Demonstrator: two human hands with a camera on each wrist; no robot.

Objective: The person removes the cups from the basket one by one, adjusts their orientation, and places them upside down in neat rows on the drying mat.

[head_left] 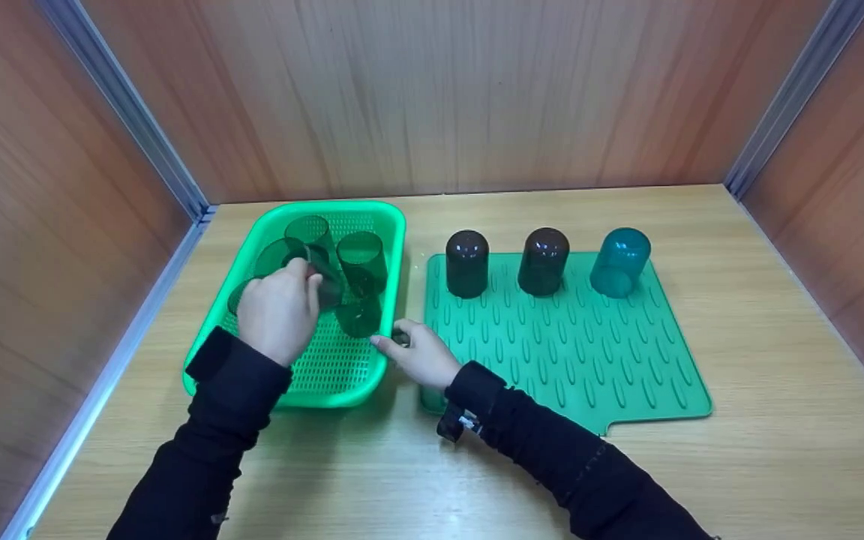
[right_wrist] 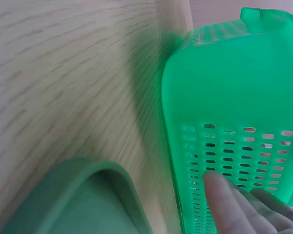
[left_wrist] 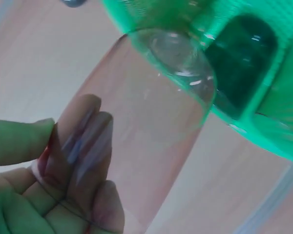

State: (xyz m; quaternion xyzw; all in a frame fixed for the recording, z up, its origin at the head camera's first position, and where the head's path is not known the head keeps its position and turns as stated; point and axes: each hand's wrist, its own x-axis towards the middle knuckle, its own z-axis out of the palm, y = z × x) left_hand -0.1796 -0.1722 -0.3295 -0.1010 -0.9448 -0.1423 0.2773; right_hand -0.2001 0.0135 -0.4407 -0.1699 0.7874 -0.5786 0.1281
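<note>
Left hand: the left hand [head_left: 278, 315] is gripping one end of a clear tumbler, thumb on one side and fingers showing through the wall.
Tumbler, held: the held tumbler [left_wrist: 136, 122] is tilting over the basket's interior, its far end pointing at the basket in the left wrist view.
Right hand: the right hand [head_left: 424, 356] is reaching to the basket's right side with fingers mostly extended, touching the outer wall; whether the thumb is pressing the rim, I cannot tell.
Basket: a green perforated basket [head_left: 319, 400] is standing on the table [head_left: 762, 337], to the left of the mat.
Contents: several translucent cups [head_left: 362, 255] are resting inside, partly hidden by the left hand.
Mat: a green ribbed mat [head_left: 567, 337] is lying flat, just beside the basket.
Cups on mat: a dark cup [head_left: 467, 264], a brownish cup [head_left: 544, 262] and a teal cup [head_left: 619, 262] are standing bottoms-up in a row along the back edge.
Sleeves: dark sleeves [head_left: 552, 442] are covering both forearms.
Enclosure: wood-grain panels [head_left: 439, 90] are rising behind and at both sides.
</note>
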